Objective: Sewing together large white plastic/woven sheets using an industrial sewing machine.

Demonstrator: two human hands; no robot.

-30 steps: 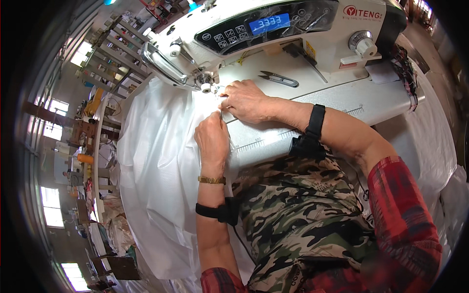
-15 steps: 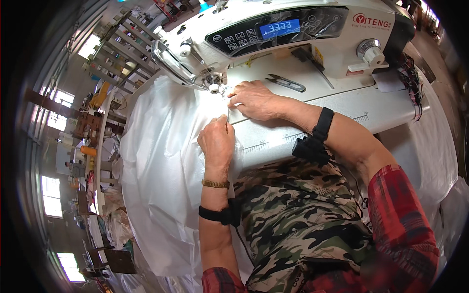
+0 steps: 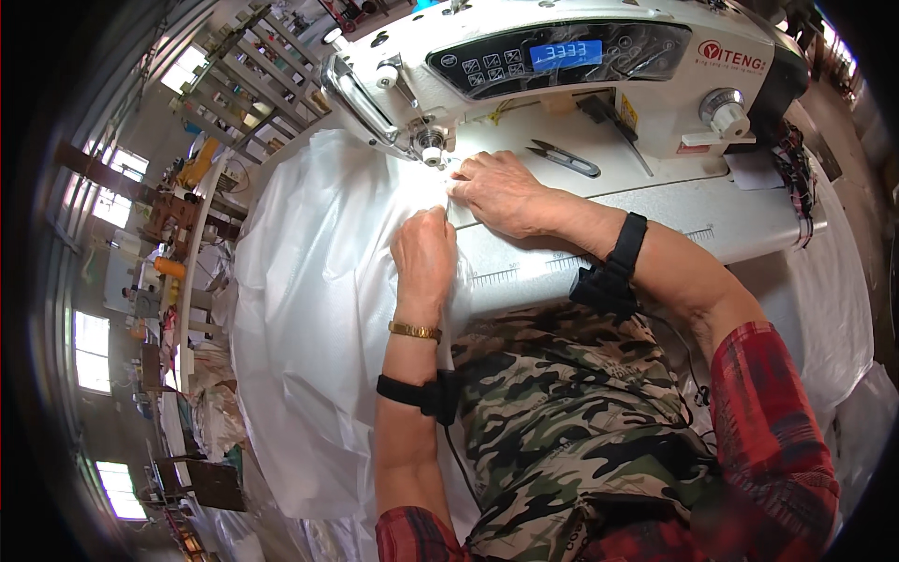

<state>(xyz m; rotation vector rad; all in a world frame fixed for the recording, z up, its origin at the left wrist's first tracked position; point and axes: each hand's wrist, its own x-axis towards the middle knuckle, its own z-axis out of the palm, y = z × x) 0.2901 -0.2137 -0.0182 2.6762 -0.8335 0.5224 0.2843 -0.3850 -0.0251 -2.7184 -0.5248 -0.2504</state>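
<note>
Left fingers [image 3: 438,223] grasp one white sheet [image 3: 309,281] near its right edge, right fingers [image 3: 465,178] holding I cannot tell what, desk [image 3: 730,211] open rightward.

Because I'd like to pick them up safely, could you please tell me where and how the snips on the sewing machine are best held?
Probably by the grey handle end of the snips, coming from the near right side: they lie flat on the machine bed, the pointed blades aimed left, and the machine arm stands beyond.
</note>
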